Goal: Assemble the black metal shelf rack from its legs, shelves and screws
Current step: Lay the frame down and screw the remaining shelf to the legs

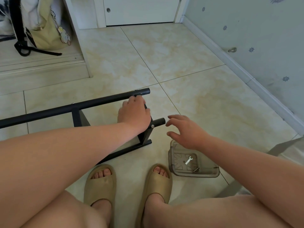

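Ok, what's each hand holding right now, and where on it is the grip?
Left hand grips the black rack on its end crosspiece, just below the top tube. Right hand is open beside a tube end, holding nothing.

Black rack point(98, 102) — cream-veined floor tiles point(164, 55), tan slippers point(100, 183) (plain), smoky-grey tray point(205, 174), silver wrench point(188, 160).

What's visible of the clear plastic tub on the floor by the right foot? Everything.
The tub is a smoky, see-through plastic box, roughly rectangular with rounded corners and a moulded rib pattern in its base. It sits open and upright, flat on the floor tiles, just right of the right sandal. Inside lie a small flat silver wrench and one dark screw, apart from each other. The right hand hovers over its far end; contact cannot be told.
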{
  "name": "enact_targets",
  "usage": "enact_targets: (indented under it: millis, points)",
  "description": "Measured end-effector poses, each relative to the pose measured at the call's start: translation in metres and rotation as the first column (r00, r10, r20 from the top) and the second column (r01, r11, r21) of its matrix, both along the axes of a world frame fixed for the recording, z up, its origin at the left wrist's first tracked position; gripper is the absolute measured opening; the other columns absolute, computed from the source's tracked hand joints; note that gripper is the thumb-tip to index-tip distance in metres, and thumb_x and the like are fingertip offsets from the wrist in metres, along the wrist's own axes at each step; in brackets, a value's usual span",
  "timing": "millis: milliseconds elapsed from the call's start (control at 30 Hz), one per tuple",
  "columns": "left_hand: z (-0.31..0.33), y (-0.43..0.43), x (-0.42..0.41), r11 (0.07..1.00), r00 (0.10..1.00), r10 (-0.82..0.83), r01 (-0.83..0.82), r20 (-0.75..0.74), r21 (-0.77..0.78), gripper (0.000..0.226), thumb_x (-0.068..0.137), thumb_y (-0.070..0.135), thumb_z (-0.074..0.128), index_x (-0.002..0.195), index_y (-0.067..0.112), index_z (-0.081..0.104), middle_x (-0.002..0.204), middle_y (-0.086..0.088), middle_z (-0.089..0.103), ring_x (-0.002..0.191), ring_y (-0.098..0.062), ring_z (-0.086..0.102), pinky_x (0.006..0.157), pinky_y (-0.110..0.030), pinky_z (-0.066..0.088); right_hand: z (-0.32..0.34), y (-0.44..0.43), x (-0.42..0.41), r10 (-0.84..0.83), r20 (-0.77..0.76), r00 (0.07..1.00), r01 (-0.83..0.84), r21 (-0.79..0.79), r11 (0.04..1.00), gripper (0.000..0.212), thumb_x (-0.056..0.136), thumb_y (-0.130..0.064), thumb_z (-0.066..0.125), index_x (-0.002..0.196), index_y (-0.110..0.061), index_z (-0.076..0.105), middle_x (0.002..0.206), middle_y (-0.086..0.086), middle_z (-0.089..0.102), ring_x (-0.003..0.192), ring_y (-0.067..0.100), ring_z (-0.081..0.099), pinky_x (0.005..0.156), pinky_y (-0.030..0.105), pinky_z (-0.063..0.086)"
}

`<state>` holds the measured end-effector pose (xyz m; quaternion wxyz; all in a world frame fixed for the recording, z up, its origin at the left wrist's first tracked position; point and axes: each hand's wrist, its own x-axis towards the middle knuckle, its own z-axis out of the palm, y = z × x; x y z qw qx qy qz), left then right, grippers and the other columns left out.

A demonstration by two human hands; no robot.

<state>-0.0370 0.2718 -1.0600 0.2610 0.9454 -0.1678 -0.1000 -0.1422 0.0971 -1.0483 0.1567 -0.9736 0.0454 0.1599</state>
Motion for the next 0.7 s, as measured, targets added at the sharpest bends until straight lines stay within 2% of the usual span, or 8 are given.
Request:
enact_targets:
  millis: [33, 100, 200, 267, 433, 533, 600, 700]
  points:
    - [0.004, -0.002, -0.004, 0.993, 0.985, -0.103, 0.109, 0.141, -0.034, 0.023, 0.099, 0.029, 0.048, 0.119, 0.018, 0.052, 0.119, -0.003, 0.052, 0.108, -0.026, 0.05, 0.084, -0.038, 0.044, 0.003, -0.009, -0.007, -0.026, -0.007, 1.0, 0.026, -0.008, 1.0, 0.036, 0.098, -0.032, 0.062, 0.133, -0.023, 0.059, 0.153, -0.003, 0.044, 0.142, 0.021, 0.037, 0.115, 0.035, 0.032]
    - [0.012, -0.009, -0.016, 0.932, 0.919, -0.326, 0.351, 0.221, -0.086, 0.017, 0.099, 0.027, 0.045, 0.113, 0.02, 0.052, 0.109, 0.004, 0.053, 0.095, -0.019, 0.052, 0.073, -0.034, 0.041, 0.005, -0.026, -0.021, -0.084, -0.041, 0.996, 0.084, -0.019, 0.996, 0.04, 0.099, -0.031, 0.06, 0.138, -0.023, 0.056, 0.148, -0.003, 0.05, 0.137, 0.02, 0.044, 0.111, 0.033, 0.035]
    - [0.002, -0.022, -0.041, 0.778, 0.775, -0.627, 0.628, 0.077, 0.01, 0.013, 0.1, 0.03, 0.042, 0.11, 0.025, 0.05, 0.091, 0.015, 0.046, 0.083, -0.014, 0.053, 0.067, -0.033, 0.039, -0.005, -0.048, -0.041, -0.136, -0.149, 0.979, 0.128, -0.063, 0.99, 0.044, 0.101, -0.031, 0.056, 0.145, -0.025, 0.051, 0.147, -0.003, 0.052, 0.134, 0.02, 0.049, 0.11, 0.033, 0.038]
    - [-0.013, -0.031, -0.054, 0.674, 0.681, -0.728, 0.732, -0.08, 0.099, 0.017, 0.1, 0.032, 0.043, 0.115, 0.027, 0.051, 0.099, 0.013, 0.052, 0.088, -0.015, 0.055, 0.072, -0.035, 0.045, -0.021, -0.062, -0.05, -0.172, -0.223, 0.96, 0.155, -0.091, 0.984, 0.046, 0.102, -0.03, 0.055, 0.147, -0.025, 0.049, 0.147, -0.002, 0.054, 0.134, 0.022, 0.05, 0.11, 0.033, 0.039]
    - [-0.057, -0.06, -0.065, 0.527, 0.568, -0.737, 0.822, -0.367, 0.216, 0.038, 0.1, 0.026, 0.047, 0.138, 0.029, 0.042, 0.128, 0.001, 0.05, 0.101, -0.022, 0.055, 0.085, -0.041, 0.05, -0.08, -0.091, -0.07, -0.283, -0.352, 0.892, 0.268, -0.093, 0.959, 0.042, 0.105, -0.025, 0.046, 0.146, -0.023, 0.05, 0.141, 0.0, 0.061, 0.13, 0.023, 0.054, 0.106, 0.036, 0.045]
    - [-0.091, -0.073, -0.07, 0.485, 0.535, -0.727, 0.844, -0.431, 0.23, 0.048, 0.101, 0.03, 0.05, 0.146, 0.033, 0.035, 0.138, 0.0, 0.047, 0.108, -0.024, 0.056, 0.079, -0.036, 0.045, -0.119, -0.101, -0.084, -0.332, -0.399, 0.855, 0.331, -0.075, 0.941, 0.041, 0.103, -0.023, 0.046, 0.144, -0.023, 0.054, 0.138, 0.002, 0.062, 0.124, 0.025, 0.059, 0.102, 0.037, 0.049]
    - [-0.115, -0.078, -0.073, 0.478, 0.53, -0.711, 0.846, -0.462, 0.236, 0.052, 0.1, 0.034, 0.052, 0.148, 0.035, 0.032, 0.141, -0.001, 0.046, 0.116, -0.025, 0.057, 0.083, -0.037, 0.049, -0.141, -0.105, -0.088, -0.343, -0.413, 0.844, 0.358, -0.042, 0.933, 0.042, 0.102, -0.022, 0.047, 0.143, -0.021, 0.055, 0.137, 0.003, 0.063, 0.122, 0.025, 0.06, 0.101, 0.036, 0.049]
    - [-0.144, -0.081, -0.076, 0.485, 0.54, -0.711, 0.84, -0.449, 0.243, 0.053, 0.099, 0.041, 0.053, 0.148, 0.036, 0.032, 0.138, -0.001, 0.049, 0.111, -0.025, 0.06, 0.087, -0.039, 0.052, -0.171, -0.106, -0.085, -0.322, -0.411, 0.853, 0.365, 0.029, 0.931, 0.041, 0.1, -0.021, 0.052, 0.141, -0.019, 0.057, 0.135, 0.003, 0.065, 0.122, 0.022, 0.06, 0.103, 0.034, 0.048]
